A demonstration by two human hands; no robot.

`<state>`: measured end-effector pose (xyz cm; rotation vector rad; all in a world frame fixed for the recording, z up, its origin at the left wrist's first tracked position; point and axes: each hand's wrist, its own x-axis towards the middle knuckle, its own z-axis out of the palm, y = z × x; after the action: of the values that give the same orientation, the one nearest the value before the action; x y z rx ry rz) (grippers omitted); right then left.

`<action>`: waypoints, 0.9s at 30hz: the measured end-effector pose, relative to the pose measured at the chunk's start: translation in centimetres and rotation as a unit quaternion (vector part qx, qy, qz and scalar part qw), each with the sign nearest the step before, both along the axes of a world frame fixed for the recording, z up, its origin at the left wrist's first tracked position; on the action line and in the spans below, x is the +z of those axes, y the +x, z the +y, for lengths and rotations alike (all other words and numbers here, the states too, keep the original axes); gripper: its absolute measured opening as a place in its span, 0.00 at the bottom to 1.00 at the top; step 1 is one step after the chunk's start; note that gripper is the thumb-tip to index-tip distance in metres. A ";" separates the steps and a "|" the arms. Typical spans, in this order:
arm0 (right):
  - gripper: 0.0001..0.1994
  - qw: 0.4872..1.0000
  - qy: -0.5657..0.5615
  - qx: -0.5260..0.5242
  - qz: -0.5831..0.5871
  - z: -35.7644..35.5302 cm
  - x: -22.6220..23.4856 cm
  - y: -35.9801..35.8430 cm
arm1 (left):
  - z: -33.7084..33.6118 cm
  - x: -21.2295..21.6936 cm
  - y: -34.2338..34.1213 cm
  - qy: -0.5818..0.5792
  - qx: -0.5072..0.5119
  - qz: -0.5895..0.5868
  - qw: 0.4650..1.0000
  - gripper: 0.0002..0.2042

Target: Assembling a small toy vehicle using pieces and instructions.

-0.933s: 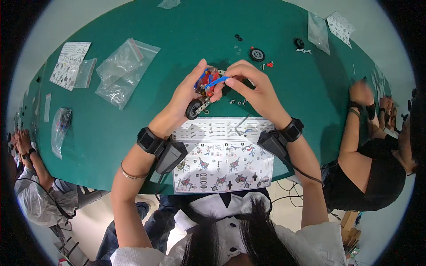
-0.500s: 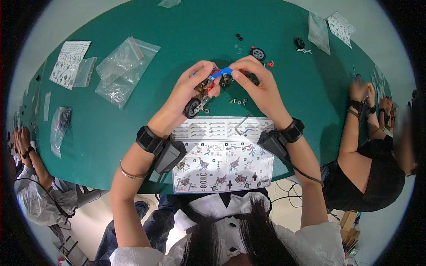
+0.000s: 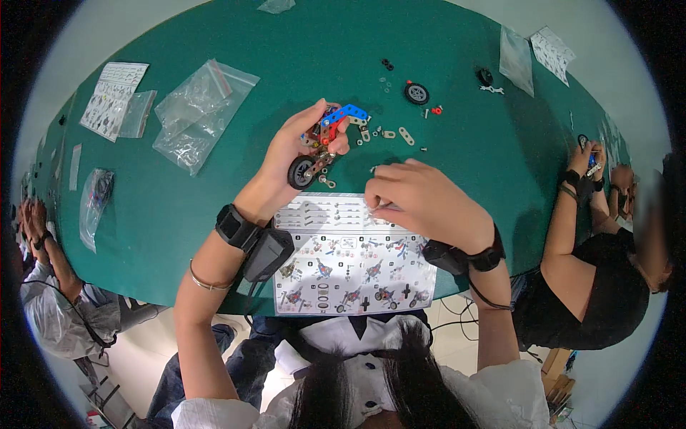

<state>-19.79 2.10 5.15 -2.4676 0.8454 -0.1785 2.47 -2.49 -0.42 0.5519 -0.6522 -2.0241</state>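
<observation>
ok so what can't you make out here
All in the head view:
Whatever the right grip touches: hidden behind its own fingers.
Part of the wheeled model: covered by the left grip.
Small screws: heads too small to read.
Far clear bag: cut off by the top edge.

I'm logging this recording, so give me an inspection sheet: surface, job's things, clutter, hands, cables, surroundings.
Surface: green table, instruction sheet lying on it.
Job's things: part-built wheeled model; loose wheel and metal strip on the table.
Clutter: clear bag left of the model.
Hands: left hand holds the model; right hand over the sheet, grip unclear.
Cables: black cable by the right forearm.
Surroundings: people at right and left.
</observation>
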 end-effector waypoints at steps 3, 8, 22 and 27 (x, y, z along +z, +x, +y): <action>0.08 0.999 -0.045 0.010 -0.011 -0.1 -0.7 0.2 | -0.1 0.0 -0.2 0.033 0.002 0.020 0.999 0.16; 0.08 0.994 -0.069 -0.078 0.019 -0.3 -1.2 0.9 | 0.1 0.0 0.0 0.043 0.038 -0.004 0.998 0.16; 0.06 0.943 0.082 -0.198 -0.253 -3.3 -2.8 1.3 | 0.8 1.0 -0.6 0.011 0.026 -0.057 0.998 0.15; 0.07 0.958 -0.102 -0.211 -0.164 -3.5 -2.9 1.2 | 0.6 0.5 -0.4 -0.029 0.022 -0.082 0.996 0.16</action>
<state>-18.63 -1.39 2.23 -2.3086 1.2398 -0.8406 2.11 -1.93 0.10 0.6969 -0.7891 -1.9260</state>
